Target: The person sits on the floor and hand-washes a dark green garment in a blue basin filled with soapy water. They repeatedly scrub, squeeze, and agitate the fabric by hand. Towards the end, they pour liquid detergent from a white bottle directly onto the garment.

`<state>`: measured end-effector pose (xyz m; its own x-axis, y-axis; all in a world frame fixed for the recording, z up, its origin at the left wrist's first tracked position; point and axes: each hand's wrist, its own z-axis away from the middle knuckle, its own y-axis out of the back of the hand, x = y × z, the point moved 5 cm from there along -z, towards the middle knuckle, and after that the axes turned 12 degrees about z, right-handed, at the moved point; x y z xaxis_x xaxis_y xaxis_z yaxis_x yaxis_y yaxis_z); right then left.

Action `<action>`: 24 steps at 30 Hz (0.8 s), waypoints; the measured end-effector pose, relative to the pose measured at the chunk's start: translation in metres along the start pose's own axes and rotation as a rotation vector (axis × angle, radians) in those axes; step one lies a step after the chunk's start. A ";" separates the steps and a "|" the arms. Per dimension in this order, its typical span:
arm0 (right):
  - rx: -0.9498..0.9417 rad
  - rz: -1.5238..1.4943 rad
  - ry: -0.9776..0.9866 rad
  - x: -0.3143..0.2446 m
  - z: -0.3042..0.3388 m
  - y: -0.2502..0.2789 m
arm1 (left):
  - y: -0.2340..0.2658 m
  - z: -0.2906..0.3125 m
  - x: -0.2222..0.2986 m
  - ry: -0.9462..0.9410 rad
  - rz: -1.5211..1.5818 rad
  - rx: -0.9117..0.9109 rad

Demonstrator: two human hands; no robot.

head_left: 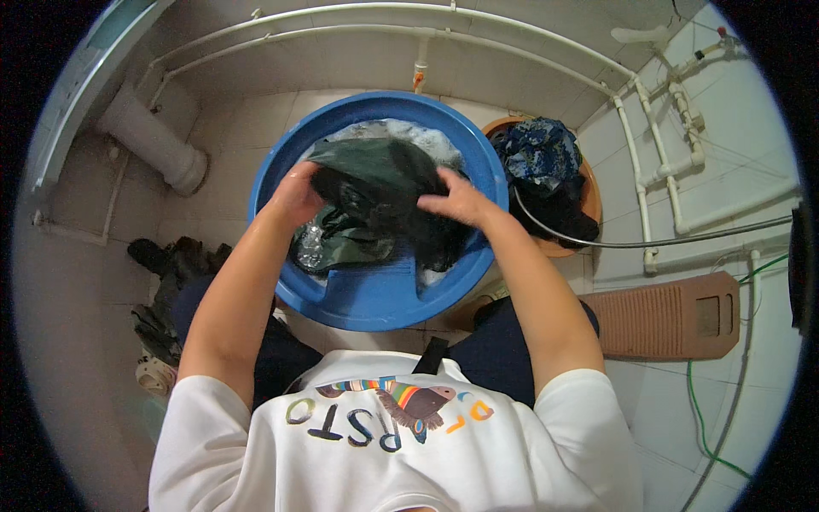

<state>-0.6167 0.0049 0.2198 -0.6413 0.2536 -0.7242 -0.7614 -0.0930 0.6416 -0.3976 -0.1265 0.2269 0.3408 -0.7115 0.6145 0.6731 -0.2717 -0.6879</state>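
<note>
Dark green cloth (375, 171): bunched in blue basin (375, 320), suds (371, 130) behind. Left hand (299, 194): at cloth's left edge, fingertips hidden; grip cannot be told. Right hand (461, 201): at right edge, thumb and forefinger spread; grip likewise unclear. Hazard: slippery suds could loosen the hold, dropped cloth splashing over the rim.

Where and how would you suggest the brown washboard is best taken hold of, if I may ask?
I'd grip the brown washboard by its outer end, coming from the person's right: that end, with its rectangular recess or opening, lies exposed, while the inner end is covered by the right leg.
</note>
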 end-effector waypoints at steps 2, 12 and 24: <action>0.102 0.796 0.151 0.026 -0.009 -0.036 | -0.001 0.009 -0.002 0.116 0.162 0.138; 0.445 -0.598 -0.357 0.061 -0.083 0.000 | 0.042 0.006 -0.039 -0.151 0.156 0.378; 0.060 0.756 -0.372 0.079 -0.160 -0.080 | 0.068 -0.038 -0.071 -0.350 -1.154 0.270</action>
<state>-0.6219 -0.1219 0.0705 -0.8950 0.4451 0.0293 -0.1266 -0.3165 0.9401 -0.4012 -0.1188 0.1218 -0.4125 0.0791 0.9075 0.7960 -0.4531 0.4013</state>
